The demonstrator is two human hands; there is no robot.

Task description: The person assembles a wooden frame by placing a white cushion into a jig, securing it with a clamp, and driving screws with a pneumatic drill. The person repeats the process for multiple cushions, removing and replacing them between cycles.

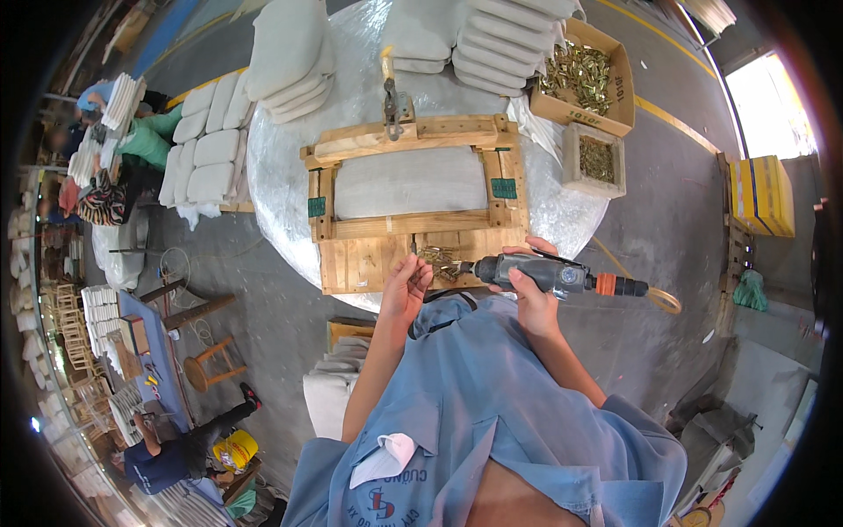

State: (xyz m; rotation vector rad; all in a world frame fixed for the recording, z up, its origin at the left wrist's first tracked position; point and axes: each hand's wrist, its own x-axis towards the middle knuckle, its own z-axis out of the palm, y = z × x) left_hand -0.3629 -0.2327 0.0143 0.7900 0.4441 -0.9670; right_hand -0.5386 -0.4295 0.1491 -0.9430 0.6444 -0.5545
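Note:
My right hand [533, 303] is wrapped round a grey air screwdriver [562, 275] with an orange and black rear end. Its nose points left, over a small pile of brass-coloured screws [442, 259] on the wooden board [351, 263]. Left of the pile, my left hand [407, 283] pinches a thin dark piece [414, 242] upright between the fingertips; its kind is too small to tell. Just beyond the hands lies a wooden jig frame [399, 226] around a light grey padded panel [411, 183]. A metal toggle clamp [392, 107] sits on its far side.
Stacked grey cushions [290, 53] stand behind the jig on the plastic-wrapped round table [281, 184]. At the right edge are a cardboard box [619, 83] of brass-coloured metal parts and a smaller box [606, 180] of screws. Other people work at the far left.

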